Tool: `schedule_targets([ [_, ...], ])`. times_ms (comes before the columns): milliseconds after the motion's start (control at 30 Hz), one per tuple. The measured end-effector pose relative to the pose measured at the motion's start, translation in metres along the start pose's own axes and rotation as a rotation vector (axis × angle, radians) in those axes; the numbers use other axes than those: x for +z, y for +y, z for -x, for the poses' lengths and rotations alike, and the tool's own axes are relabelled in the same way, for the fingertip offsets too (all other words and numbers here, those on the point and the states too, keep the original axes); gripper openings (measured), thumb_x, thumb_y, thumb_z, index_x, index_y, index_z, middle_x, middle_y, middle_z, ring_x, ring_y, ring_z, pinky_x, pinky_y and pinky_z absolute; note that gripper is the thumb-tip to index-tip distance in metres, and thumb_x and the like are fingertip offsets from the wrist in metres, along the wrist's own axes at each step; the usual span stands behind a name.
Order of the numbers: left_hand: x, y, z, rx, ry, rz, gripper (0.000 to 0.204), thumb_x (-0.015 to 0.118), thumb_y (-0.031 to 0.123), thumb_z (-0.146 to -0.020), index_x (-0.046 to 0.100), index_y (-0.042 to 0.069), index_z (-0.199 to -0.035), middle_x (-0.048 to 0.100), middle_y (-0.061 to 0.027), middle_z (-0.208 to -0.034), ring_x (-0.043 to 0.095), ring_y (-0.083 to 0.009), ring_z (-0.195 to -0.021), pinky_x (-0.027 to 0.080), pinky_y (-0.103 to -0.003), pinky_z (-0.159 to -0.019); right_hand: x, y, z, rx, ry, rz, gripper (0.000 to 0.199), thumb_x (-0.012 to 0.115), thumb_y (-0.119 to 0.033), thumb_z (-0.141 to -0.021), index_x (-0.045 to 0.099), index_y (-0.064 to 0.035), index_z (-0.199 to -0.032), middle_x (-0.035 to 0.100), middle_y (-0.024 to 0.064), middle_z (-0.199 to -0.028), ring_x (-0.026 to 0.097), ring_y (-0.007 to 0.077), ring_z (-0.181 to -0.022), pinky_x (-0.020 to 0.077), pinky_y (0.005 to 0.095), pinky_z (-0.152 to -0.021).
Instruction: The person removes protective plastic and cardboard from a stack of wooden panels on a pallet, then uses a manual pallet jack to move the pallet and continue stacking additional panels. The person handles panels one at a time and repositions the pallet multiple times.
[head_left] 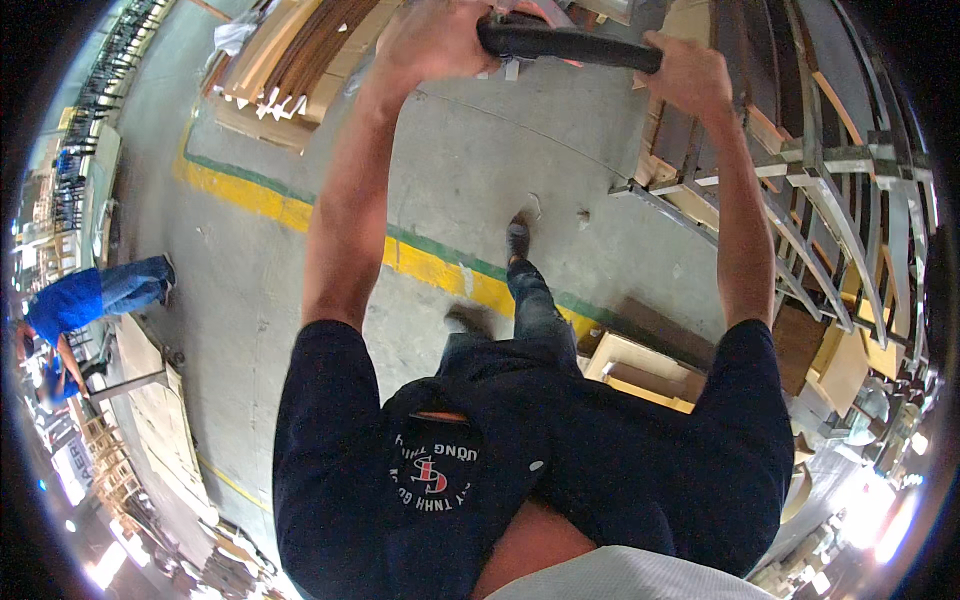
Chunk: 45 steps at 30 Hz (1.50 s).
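A woodworking factory or furniture warehouse floor is indicated. A bare concrete floor (480, 170) is marked by a painted yellow and green line (430, 262), as used for aisles. Wooden panels are stacked (290, 60) along the floor edge, and further boards are held in a metal rack (830, 200) at the right. Open wooden boxes (640, 372) are seen nearby. Another worker in blue (95, 298) is observed at the left.

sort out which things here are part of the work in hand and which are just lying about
In hand:
- black handle bar
- left hand, gripping the bar
- right hand, gripping the bar

Lying about:
- stacked wooden boards
- metal rack of panels
- open wooden box
- yellow floor line
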<state>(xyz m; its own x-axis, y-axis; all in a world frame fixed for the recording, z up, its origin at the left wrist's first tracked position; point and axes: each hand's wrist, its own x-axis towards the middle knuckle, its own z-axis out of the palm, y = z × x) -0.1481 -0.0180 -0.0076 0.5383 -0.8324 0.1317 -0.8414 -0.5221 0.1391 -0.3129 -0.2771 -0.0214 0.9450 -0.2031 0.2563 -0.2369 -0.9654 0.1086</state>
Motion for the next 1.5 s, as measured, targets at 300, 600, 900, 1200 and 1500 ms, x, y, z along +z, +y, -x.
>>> schedule_targets([
  [300, 0.221, 0.078, 0.210, -0.086, -0.517, 0.094, 0.025, 0.064, 0.031, -0.070, 0.066, 0.008, -0.080, 0.066, -0.0155, -0.073, 0.066, -0.0347, -0.072, 0.052, -0.046, -0.065, 0.163, -0.082, 0.246, 0.040, -0.753, -0.236, 0.027, 0.061, -0.023, -0.068, 0.060, -0.0112, -0.092, 0.066, 0.0131, -0.088, 0.065, 0.0326, -0.082, 0.0515, 0.0446, -0.067],
  [600, 0.321, 0.101, 0.232, -0.183, -0.907, 0.055, 0.021, 0.058, 0.021, -0.065, 0.070, 0.009, -0.077, 0.067, -0.0179, -0.078, 0.066, -0.0364, -0.076, 0.053, -0.044, -0.068, 0.235, -0.056, 0.285, -0.258, -0.921, -0.522, 0.028, 0.059, -0.020, -0.070, 0.067, -0.0030, -0.090, 0.068, 0.0184, -0.091, 0.066, 0.0360, -0.085, 0.0521, 0.0455, -0.076],
  [900, 0.292, 0.319, 0.091, -0.372, -0.616, 0.268, 0.030, 0.060, 0.017, -0.063, 0.069, 0.001, -0.086, 0.066, -0.0227, -0.091, 0.065, -0.0379, -0.089, 0.052, -0.048, -0.075, 0.203, 0.179, 0.269, -0.236, -0.612, -0.210, 0.030, 0.064, -0.029, -0.068, 0.070, -0.0115, -0.091, 0.067, 0.0159, -0.090, 0.064, 0.0337, -0.090, 0.0510, 0.0459, -0.078],
  [1200, 0.261, 0.352, 0.106, -0.405, -0.513, 0.027, 0.023, 0.057, 0.014, -0.063, 0.068, 0.000, -0.077, 0.066, -0.0218, -0.078, 0.066, -0.0376, -0.079, 0.054, -0.045, -0.069, 0.178, 0.194, 0.285, -0.304, -0.463, -0.266, 0.028, 0.062, -0.027, -0.066, 0.071, -0.0103, -0.087, 0.068, 0.0162, -0.086, 0.066, 0.0340, -0.086, 0.0499, 0.0451, -0.080],
  [1500, 0.240, 0.371, 0.158, -0.374, -0.613, 0.081, 0.023, 0.057, 0.015, -0.064, 0.068, 0.001, -0.079, 0.067, -0.0208, -0.080, 0.067, -0.0362, -0.078, 0.055, -0.044, -0.067, 0.143, 0.174, 0.337, -0.306, -0.559, -0.279, 0.028, 0.064, -0.029, -0.067, 0.069, -0.0113, -0.088, 0.067, 0.0139, -0.085, 0.065, 0.0324, -0.084, 0.0502, 0.0447, -0.077],
])
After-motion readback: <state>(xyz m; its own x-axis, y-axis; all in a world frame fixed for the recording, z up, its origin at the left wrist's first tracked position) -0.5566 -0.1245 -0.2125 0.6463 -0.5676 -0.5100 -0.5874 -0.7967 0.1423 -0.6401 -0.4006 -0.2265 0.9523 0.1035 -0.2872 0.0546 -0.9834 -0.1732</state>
